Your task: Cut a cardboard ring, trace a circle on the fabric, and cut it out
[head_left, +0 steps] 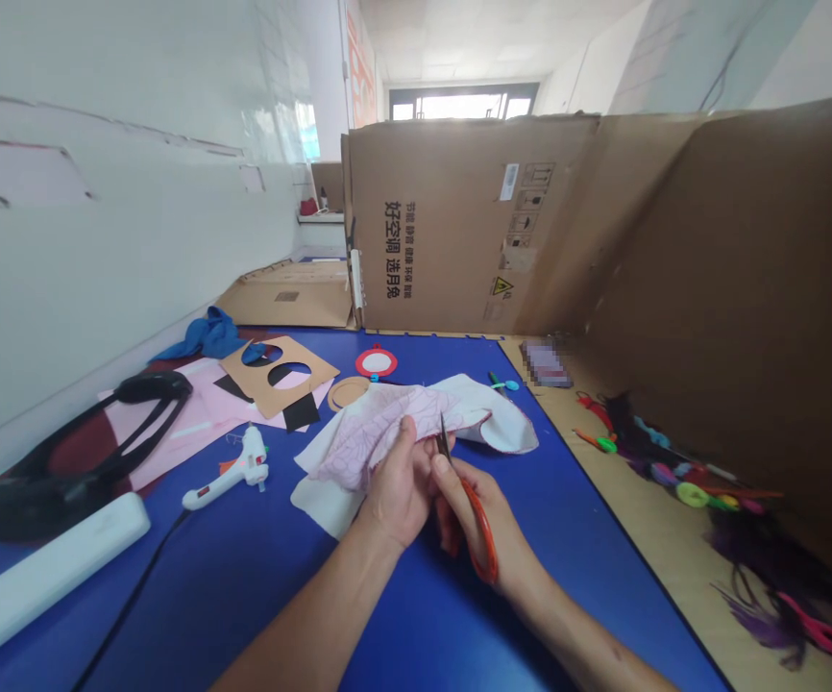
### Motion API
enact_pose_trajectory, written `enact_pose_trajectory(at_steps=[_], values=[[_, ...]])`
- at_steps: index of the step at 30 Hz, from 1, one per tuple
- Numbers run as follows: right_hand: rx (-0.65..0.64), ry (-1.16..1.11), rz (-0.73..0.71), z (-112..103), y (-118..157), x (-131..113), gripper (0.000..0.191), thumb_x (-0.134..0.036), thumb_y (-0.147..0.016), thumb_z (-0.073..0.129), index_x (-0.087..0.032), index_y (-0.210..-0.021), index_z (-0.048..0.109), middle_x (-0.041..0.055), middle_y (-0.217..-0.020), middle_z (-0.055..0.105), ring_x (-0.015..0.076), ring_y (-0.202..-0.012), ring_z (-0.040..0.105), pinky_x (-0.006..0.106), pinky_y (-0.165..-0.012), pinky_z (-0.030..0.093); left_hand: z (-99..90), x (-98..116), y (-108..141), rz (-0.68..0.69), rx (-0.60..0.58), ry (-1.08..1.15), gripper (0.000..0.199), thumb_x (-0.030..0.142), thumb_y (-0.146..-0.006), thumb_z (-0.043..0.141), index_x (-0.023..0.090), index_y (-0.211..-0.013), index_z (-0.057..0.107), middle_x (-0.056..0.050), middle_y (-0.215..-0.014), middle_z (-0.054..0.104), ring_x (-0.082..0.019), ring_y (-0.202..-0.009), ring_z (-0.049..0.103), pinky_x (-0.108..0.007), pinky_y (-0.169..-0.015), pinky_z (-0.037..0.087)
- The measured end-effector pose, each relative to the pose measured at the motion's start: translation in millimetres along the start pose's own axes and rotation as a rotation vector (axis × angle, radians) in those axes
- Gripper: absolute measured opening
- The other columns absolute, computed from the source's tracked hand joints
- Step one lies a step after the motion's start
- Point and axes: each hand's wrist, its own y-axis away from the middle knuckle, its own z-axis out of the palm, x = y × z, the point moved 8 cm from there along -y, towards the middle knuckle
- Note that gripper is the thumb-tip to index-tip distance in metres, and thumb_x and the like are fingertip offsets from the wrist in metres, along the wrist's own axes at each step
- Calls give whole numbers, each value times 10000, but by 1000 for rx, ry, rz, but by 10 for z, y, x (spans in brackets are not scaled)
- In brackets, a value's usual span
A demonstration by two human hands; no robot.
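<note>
As I watch from my distant desk, the person's right hand (pixel 477 514) wraps its curled fingers (pixel 459 478) around red-handled metal scissors (pixel 480 529). Their long axis runs from lower right to upper left, with the blades pointing to about 11 o'clock into the edge of a pink-patterned white cloth (pixel 394 432). The left hand (pixel 402 485) pinches that cloth between thumb and fingers, directly above the hands at 12 o'clock. Both hands are over a glossy blue tabletop (pixel 243 615), with a white hot glue gun (pixel 239 468) lying at 10 o'clock. Further out at 11 o'clock is a tan cardboard stencil (pixel 279 375) with round holes, and a red ring (pixel 377 362) sits at 12. Beyond stand tall brown corrugated cardboard panels (pixel 459 231), with a white tiled wall (pixel 113 240) along the left and a bright window (pixel 459 104) far off.
</note>
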Motion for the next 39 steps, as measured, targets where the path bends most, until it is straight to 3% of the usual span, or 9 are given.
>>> enact_pose_trajectory(at_steps=[8, 17, 23, 30, 39], values=[[-6, -28, -25, 27, 4, 5, 638, -819, -986, 535, -218, -771, 543, -51, -493, 513, 108, -373, 466, 218, -377, 388, 41, 26, 23, 25, 7, -8, 580, 683, -779, 883, 140, -955, 784, -116, -915, 794, -280, -907, 760, -349, -796, 592], [-16, -35, -20, 36, 21, 45, 632, -810, -1011, 505, -222, -783, 542, -45, -478, 529, 110, -354, 479, 212, -370, 384, -9, -3, 3, 6, 13, 31, 555, 607, -749, 940, 131, -992, 790, -125, -920, 804, -313, -1003, 773, -367, -863, 611], [-4, -49, -14, 41, 33, 37, 642, -823, -1008, 490, -226, -777, 529, -51, -462, 518, 105, -340, 474, 204, -363, 377, -22, 16, 5, 31, 47, 7, 468, 551, -791, 924, 133, -952, 789, -120, -946, 812, -294, -981, 779, -351, -865, 608], [3, -64, -6, 46, 23, 74, 643, -833, -996, 503, -226, -784, 532, -57, -455, 508, 105, -330, 464, 202, -347, 365, -1, 11, 25, 0, 73, -4, 451, 545, -808, 908, 121, -908, 790, -110, -846, 794, -308, -963, 779, -360, -850, 608], [12, -85, -22, 60, 30, 99, 651, -818, -1010, 498, -231, -730, 509, -57, -428, 484, 100, -323, 454, 195, -351, 367, 1, 28, 27, 4, 93, 33, 420, 528, -875, 863, 136, -1011, 798, -108, -904, 808, -292, -993, 782, -351, -870, 614]])
